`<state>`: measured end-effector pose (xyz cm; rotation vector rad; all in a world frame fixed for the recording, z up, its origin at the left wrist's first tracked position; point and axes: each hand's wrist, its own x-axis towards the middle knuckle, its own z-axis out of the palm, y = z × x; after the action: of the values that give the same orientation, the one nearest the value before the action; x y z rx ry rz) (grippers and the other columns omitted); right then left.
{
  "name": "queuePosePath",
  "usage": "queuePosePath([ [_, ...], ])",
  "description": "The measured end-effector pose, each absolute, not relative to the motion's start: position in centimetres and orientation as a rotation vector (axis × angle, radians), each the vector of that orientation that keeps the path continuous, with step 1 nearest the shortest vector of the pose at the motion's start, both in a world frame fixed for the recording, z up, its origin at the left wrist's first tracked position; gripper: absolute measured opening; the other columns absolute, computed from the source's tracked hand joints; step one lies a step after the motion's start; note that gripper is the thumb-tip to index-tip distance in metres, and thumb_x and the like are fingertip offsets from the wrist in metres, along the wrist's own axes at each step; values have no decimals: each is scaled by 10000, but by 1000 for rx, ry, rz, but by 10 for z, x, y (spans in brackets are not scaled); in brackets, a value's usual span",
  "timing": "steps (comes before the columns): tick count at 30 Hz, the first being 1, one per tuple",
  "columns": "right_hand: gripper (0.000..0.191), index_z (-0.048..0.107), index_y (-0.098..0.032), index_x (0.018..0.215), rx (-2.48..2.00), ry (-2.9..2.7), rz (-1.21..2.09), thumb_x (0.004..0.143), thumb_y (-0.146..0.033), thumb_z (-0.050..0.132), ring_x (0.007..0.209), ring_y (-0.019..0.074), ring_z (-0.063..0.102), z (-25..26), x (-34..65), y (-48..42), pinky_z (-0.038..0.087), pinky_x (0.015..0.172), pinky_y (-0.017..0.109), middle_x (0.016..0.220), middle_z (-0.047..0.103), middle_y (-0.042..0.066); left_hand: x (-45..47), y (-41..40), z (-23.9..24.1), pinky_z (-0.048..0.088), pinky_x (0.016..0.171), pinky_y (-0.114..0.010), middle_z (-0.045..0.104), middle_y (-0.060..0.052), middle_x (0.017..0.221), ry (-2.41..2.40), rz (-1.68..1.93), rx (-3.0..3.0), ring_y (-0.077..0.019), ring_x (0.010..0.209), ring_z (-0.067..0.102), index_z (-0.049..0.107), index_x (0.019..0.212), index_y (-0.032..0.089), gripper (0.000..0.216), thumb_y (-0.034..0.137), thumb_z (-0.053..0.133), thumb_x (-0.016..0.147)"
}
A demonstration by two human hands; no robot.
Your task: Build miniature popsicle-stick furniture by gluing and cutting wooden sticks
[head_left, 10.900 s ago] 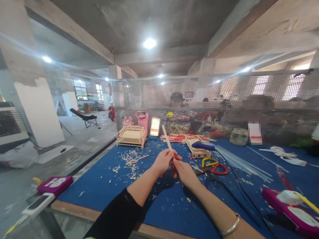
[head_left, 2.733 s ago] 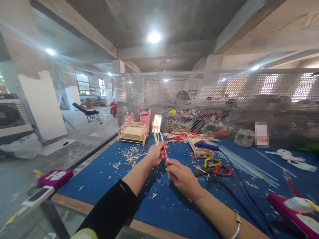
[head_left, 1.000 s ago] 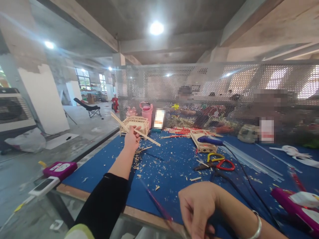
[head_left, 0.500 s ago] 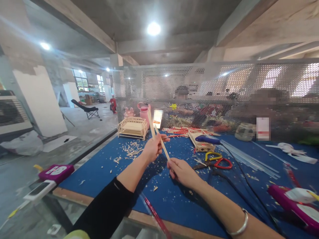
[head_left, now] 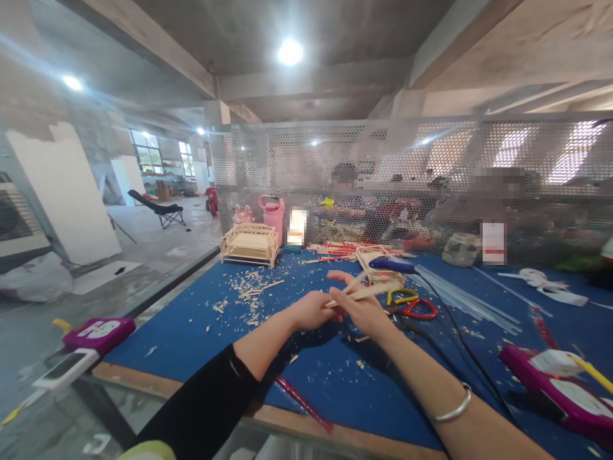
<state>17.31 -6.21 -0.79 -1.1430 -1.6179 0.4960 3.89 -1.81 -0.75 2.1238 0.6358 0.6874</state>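
Note:
Over the middle of the blue table, my left hand [head_left: 313, 310] and my right hand [head_left: 366, 314] meet. Pale wooden sticks [head_left: 378, 289] run between them, their free ends fanning out to the right. The left fingers are closed round the sticks' near end, partly hidden behind the right hand. My right thumb and fingers close on the sticks just beside it. Past their free ends lie a blue-handled hot glue gun [head_left: 395, 266] and a small stick-built frame [head_left: 371, 260]. Pliers with red and yellow handles [head_left: 421, 309] rest right of my right hand.
A stick-built miniature bench [head_left: 249, 246] stands at the back left, near a pink cup [head_left: 272, 220]. Wood chips [head_left: 249, 287] litter the blue mat. Red-and-pale sticks [head_left: 335, 251] and clear glue sticks [head_left: 464, 299] lie behind. A mesh screen [head_left: 297, 147] separates people beyond.
The sticks have swung from pointing up and away to pointing right. My left hand has lowered and my right hand has risen, so they now meet.

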Motion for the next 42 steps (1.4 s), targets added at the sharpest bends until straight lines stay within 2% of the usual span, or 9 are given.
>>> queuePosePath([
  [2,411,633,-193,832,-1105,-1609,527,798,-514,379,1087,218,499,-11,168,-63,360,958,375,1144,563,93,42,-22,-9,391,590,-224,608,0,622,651,647,2205,-138,604,525,632,672,150,96,216,563,682],
  [4,414,627,-202,943,-1088,-1628,596,789,-514,401,1088,222,499,-14,166,-63,351,968,391,1171,550,90,45,-24,-7,387,605,-227,601,1,631,646,627,2216,-137,619,518,634,685,136,87,176,559,666],
  [8,726,350,-233,1309,-1140,-1700,724,655,-384,628,1180,229,431,-19,173,-57,379,946,395,1315,439,99,42,-16,4,357,537,-206,518,26,527,673,959,1910,-100,532,465,599,654,146,109,228,557,710],
  [11,785,170,-209,1381,-1318,-1736,640,708,-269,569,1177,191,444,-14,180,-39,451,859,328,1380,356,127,33,-4,18,216,378,-180,311,88,400,755,1305,1360,-55,347,263,523,671,170,191,331,512,775],
  [17,433,523,-136,1179,-1683,-2042,342,752,-89,466,1063,192,541,3,170,33,401,919,300,1146,597,107,13,14,24,106,331,-139,199,115,392,881,1467,682,-27,293,142,418,670,175,215,286,410,854],
  [21,554,388,-161,1307,-1821,-2090,184,772,-29,447,1186,232,442,-1,159,79,349,970,355,1332,438,134,15,12,15,116,324,-142,247,104,391,935,1451,632,-24,289,171,429,665,164,223,252,387,865],
  [28,305,522,-176,1116,-2019,-2217,-38,853,-327,493,952,179,553,-12,165,96,475,799,392,1139,539,72,24,4,11,134,334,-147,288,90,403,930,1306,676,-19,300,183,453,675,155,263,294,366,880],
  [37,187,616,-185,884,-1824,-2409,-116,839,-154,437,976,180,563,-2,163,37,402,796,268,1008,624,77,15,8,7,173,342,-142,339,75,448,925,1243,728,-22,320,220,498,736,145,257,287,345,885],
  [42,220,582,-204,1013,-1874,-2316,-10,865,-203,419,1005,164,549,1,157,20,401,824,255,1061,607,65,12,12,6,181,339,-135,358,69,464,943,1225,735,-22,325,254,505,732,142,238,275,369,876],
])
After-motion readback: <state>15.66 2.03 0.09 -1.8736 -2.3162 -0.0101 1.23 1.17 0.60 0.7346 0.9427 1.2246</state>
